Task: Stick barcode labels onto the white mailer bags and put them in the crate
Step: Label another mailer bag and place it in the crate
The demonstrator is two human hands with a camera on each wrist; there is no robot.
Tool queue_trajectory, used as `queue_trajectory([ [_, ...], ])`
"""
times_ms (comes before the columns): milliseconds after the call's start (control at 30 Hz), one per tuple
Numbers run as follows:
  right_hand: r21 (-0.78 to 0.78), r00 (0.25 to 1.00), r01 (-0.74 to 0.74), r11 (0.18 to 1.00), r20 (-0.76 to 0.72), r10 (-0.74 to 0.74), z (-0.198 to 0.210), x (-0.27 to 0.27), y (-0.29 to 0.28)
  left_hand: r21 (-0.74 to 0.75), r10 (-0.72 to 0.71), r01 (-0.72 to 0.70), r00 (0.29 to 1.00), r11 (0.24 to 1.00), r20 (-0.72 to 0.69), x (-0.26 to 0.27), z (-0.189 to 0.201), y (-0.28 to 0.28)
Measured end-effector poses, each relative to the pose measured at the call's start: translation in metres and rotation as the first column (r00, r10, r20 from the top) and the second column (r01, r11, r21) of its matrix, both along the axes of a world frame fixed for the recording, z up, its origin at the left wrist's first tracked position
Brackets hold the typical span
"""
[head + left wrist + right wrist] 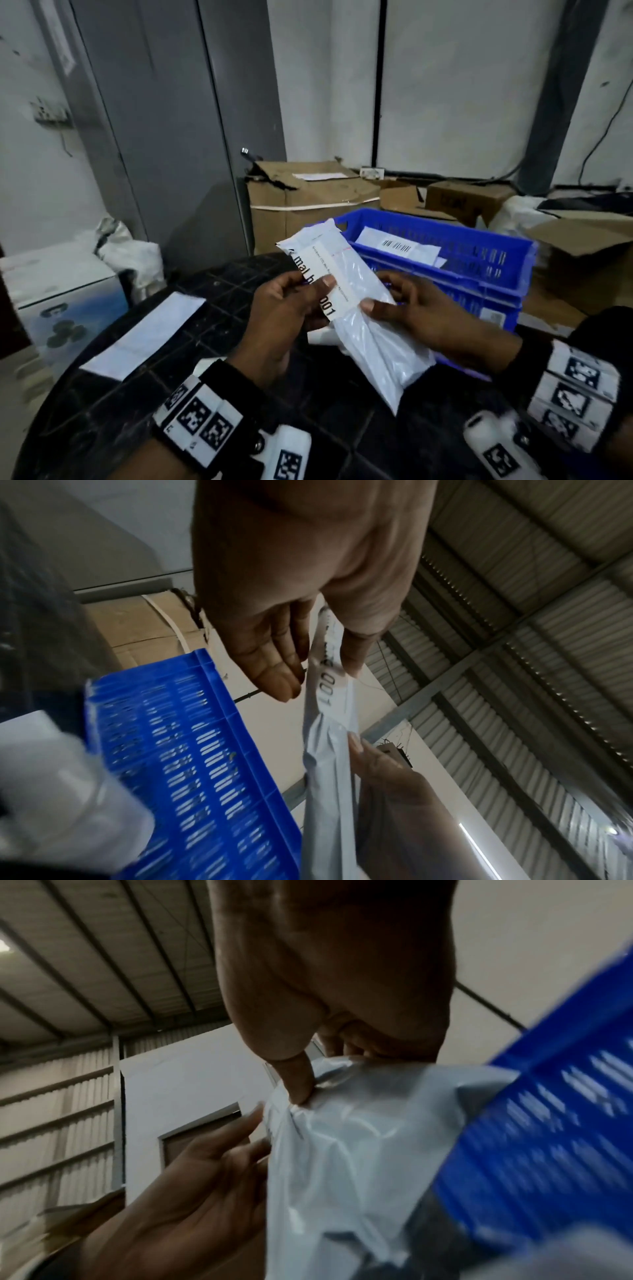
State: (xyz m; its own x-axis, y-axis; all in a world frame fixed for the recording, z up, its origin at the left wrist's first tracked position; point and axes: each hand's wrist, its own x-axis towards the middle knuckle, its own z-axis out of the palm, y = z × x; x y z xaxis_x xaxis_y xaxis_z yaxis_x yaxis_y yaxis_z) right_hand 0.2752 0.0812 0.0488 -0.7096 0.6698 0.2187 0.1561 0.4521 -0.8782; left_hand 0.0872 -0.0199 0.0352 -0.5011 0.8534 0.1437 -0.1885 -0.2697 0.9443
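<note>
Head view: mailer bag (356, 308) between both hands

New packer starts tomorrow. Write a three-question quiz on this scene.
1. True or false: both hands hold the mailer.
2. Where is the crate? A) right of the mailer B) left of it C) on the floor in front
3. Fill in: a bag in the crate bears a ____ label.

Key: 1 true, left hand and right hand grip it; 2 A; 3 barcode.
</note>
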Motion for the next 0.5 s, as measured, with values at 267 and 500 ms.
queue_trajectory([
  [267, 0.422, 0.897, 0.307, 0.853, 0.172, -0.407, 0.133, -0.016, 0.178, -0.123, -0.007, 0.002, 0.999, 0.992, -0.04, -0.047, 0.005, 0.096],
  [500, 0.575, 0.635, 0.069, 0.816, 0.605, -0.48, 0.094, -0.07, 0.286, -0.213, -0.046, 0.078, 0.988, 0.974, 0.15, -0.062, -0.019, 0.154],
])
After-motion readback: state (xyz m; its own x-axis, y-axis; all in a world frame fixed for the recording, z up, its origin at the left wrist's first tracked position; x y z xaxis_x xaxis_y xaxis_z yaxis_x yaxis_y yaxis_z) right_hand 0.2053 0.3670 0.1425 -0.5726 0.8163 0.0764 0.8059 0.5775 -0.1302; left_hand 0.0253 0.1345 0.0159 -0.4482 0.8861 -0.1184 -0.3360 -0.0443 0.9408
